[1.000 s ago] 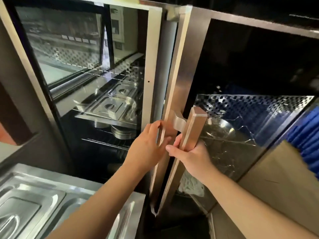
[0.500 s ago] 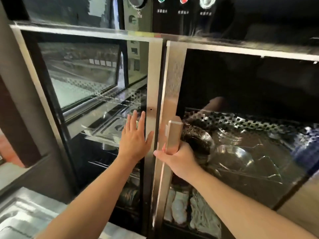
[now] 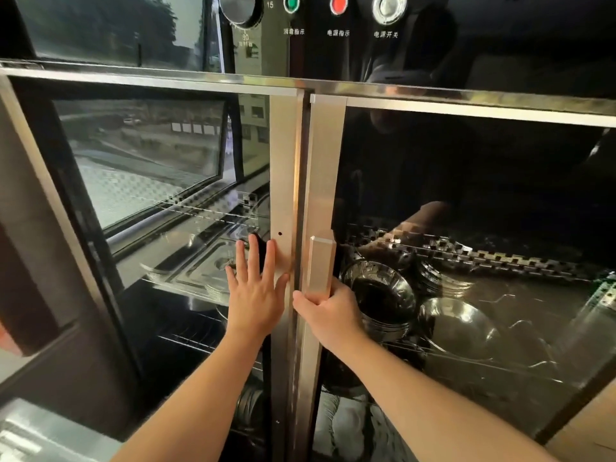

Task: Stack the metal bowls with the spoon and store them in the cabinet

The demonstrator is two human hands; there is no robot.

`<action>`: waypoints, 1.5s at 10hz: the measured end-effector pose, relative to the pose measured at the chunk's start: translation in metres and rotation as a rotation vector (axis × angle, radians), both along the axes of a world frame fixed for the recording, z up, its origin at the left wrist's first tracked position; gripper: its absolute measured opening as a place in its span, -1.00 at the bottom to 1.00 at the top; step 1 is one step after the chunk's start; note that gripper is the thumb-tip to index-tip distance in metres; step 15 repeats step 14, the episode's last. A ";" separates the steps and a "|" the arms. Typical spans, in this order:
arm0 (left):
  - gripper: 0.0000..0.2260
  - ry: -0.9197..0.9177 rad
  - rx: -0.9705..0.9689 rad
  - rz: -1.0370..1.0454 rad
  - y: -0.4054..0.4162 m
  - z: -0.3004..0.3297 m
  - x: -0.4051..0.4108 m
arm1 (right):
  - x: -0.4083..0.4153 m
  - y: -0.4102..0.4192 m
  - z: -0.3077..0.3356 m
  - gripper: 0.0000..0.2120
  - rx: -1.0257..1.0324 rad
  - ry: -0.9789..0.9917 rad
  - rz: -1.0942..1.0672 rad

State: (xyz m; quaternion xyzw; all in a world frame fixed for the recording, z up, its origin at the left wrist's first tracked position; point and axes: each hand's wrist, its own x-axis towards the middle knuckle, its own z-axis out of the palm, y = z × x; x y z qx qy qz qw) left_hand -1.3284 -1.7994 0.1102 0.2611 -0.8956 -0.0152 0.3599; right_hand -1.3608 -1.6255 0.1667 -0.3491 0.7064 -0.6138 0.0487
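Observation:
A steel cabinet with two glass doors fills the view, and both doors are shut flush. My left hand lies flat with spread fingers on the left door's frame. My right hand grips the bronze vertical handle of the right door. Behind the right glass a stack of metal bowls stands on a wire shelf, with a single wide bowl to its right. No spoon is visible.
Steel trays lie behind the left glass on a wire rack. Above the doors is a black panel with a dial, a green lamp and a red lamp. A steel counter sits at lower left.
The right door has swung from ajar to shut. My left hand moved from the door edge to lie flat on the left frame. The view has tilted up.

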 end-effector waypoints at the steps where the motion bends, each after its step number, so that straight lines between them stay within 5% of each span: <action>1: -0.36 0.010 -0.011 -0.008 -0.001 -0.002 -0.001 | -0.003 -0.006 -0.005 -0.79 -0.049 0.000 -0.010; 9: -0.35 -0.004 -0.030 -0.026 0.002 0.000 0.006 | -0.018 -0.016 -0.017 -0.67 0.030 0.210 -0.170; 12: -0.29 -0.074 0.038 -0.148 -0.002 0.022 0.032 | 0.000 0.003 0.006 -0.61 0.353 0.107 -0.138; 15: -0.55 -0.125 0.218 -0.232 0.010 0.074 0.061 | 0.006 0.048 0.039 -0.58 0.646 0.126 -0.047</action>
